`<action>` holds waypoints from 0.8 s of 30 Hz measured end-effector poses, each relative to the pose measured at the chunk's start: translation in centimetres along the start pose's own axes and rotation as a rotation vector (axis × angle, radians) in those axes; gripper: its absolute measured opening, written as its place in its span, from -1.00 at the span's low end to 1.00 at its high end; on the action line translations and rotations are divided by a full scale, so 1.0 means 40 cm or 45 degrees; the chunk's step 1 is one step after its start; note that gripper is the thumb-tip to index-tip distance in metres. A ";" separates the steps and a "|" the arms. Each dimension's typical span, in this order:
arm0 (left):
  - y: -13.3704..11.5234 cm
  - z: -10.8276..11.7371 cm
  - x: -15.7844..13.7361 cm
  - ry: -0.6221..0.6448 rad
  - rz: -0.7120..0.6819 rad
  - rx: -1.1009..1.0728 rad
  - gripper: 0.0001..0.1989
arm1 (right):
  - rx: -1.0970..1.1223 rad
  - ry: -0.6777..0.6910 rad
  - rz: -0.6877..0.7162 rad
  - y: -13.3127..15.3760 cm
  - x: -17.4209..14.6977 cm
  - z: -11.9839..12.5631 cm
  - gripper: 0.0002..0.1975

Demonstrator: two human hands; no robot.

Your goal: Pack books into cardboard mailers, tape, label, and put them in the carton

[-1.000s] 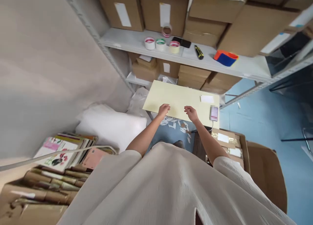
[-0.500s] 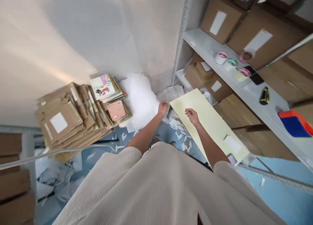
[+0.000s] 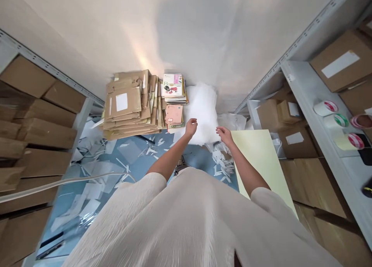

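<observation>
A stack of thin white sheets, perhaps foam or paper, lies against the wall in front of me. My left hand hovers over its near left part, fingers loosely curved and nothing seen in them. By the stack's near right corner is my right hand, its fingers apart and bare. Left of the sheets stand picture books in a pile, with smaller pink booklets in front. Under my right forearm stretches a pale yellow board.
Flattened cardboard is piled left of the books. Shelves with brown boxes flank both sides; tape rolls sit on the right shelf. Paper scraps litter the blue floor. A pale cable crosses at left.
My view has turned left, bringing the white sheets to the middle. My right hand has moved from above the yellow board to the sheets' right corner; my left hand is now over the sheets.
</observation>
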State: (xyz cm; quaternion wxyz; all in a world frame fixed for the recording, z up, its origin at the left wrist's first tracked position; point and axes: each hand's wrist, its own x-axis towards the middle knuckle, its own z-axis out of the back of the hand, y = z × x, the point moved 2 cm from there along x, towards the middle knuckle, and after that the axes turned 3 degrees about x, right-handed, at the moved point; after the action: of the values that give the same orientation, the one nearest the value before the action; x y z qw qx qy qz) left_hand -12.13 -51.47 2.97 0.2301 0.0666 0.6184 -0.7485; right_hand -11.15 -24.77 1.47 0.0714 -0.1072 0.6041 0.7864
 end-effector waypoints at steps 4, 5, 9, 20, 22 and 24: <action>-0.002 0.106 0.075 0.005 -0.039 0.017 -0.63 | -0.008 0.051 0.007 0.055 0.064 -0.127 -0.56; -0.004 0.132 0.096 0.008 -0.052 0.021 -0.63 | -0.006 0.066 0.007 0.066 0.078 -0.158 -0.57; -0.009 0.233 0.176 0.004 -0.098 0.046 -0.65 | 0.005 0.116 -0.010 0.099 0.134 -0.278 -0.58; 0.021 0.458 0.298 -0.084 -0.059 0.017 -0.70 | -0.085 0.241 -0.040 0.148 0.278 -0.517 -0.58; 0.029 0.482 0.314 -0.104 -0.025 0.031 -0.74 | -0.141 0.226 -0.062 0.149 0.301 -0.551 -0.59; 0.038 0.498 0.322 -0.099 0.004 0.069 -0.79 | -0.192 0.207 -0.099 0.142 0.320 -0.582 -0.60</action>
State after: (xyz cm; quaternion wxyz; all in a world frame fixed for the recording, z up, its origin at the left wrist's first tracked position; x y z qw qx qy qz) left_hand -19.20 -74.08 1.18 0.2531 0.0447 0.5882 -0.7668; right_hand -22.99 -48.95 -2.23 0.0444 -0.1992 0.5425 0.8149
